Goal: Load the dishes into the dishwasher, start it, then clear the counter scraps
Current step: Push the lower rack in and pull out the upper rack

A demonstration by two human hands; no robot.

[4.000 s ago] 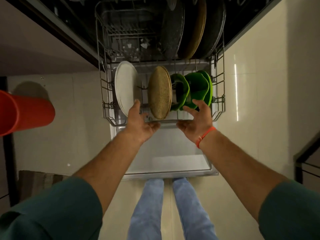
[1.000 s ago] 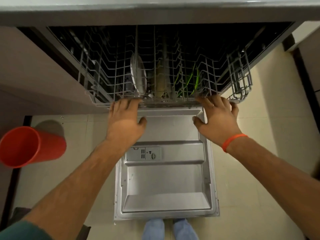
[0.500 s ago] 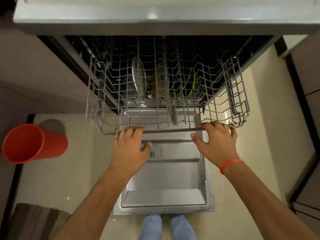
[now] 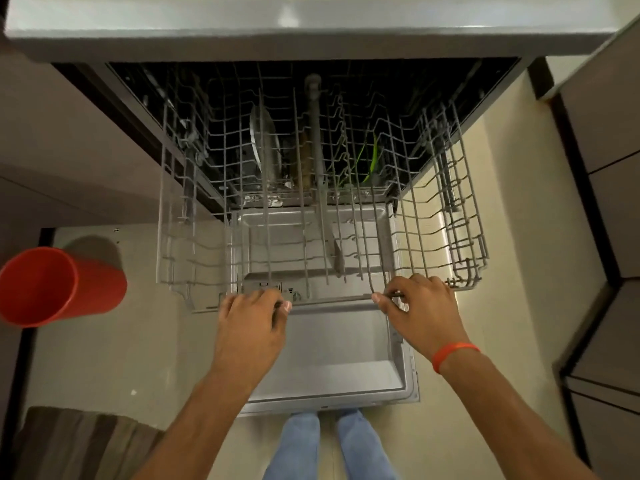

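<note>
Above the lowered steel dishwasher door (image 4: 332, 344), the grey wire upper rack (image 4: 322, 237) stands pulled out, empty, with both hands curled around its front bar: the left hand (image 4: 251, 327) and the right hand (image 4: 420, 313). Beneath it, inside the tub, a white plate (image 4: 265, 143), a brown plate (image 4: 304, 157) and green dishes (image 4: 375, 161) stand on edge. A red plastic cup (image 4: 52, 285) lies well left of the door.

Both hands grip the front rail of the grey coated-wire upper rack (image 4: 429, 237), matt and slightly rough. Below the grip lies the smooth brushed-metal dishwasher door (image 4: 332, 341). Left of it stands a smooth orange plastic bin (image 4: 59, 289) on glossy cream floor tiles (image 4: 121, 341).
</note>
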